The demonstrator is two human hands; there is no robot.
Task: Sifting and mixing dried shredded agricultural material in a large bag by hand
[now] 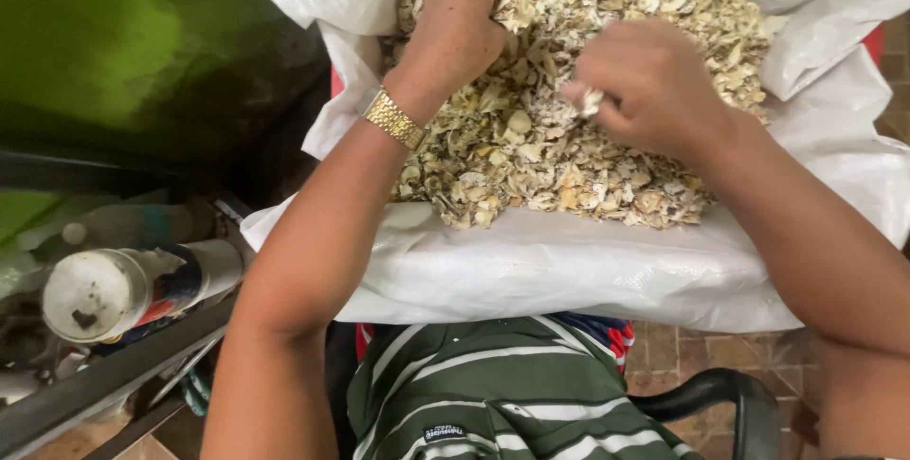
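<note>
Striped green shirt (493,394) at bottom edge; white woven sack (569,266) above — dried flakes (540,138) heaped upper centre. Left hand (455,29) clutches flakes, right hand (649,81) pinches one — flakes near sack's edge could spill.

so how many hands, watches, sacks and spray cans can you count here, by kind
hands: 2, left hand sunk in the heap of pale dried flakes, right hand pinching one flake
gold wristwatch: 1, on the left wrist
white woven sack: 1, holding the flakes
spray can: 1, lying at the left
total: 5
</note>
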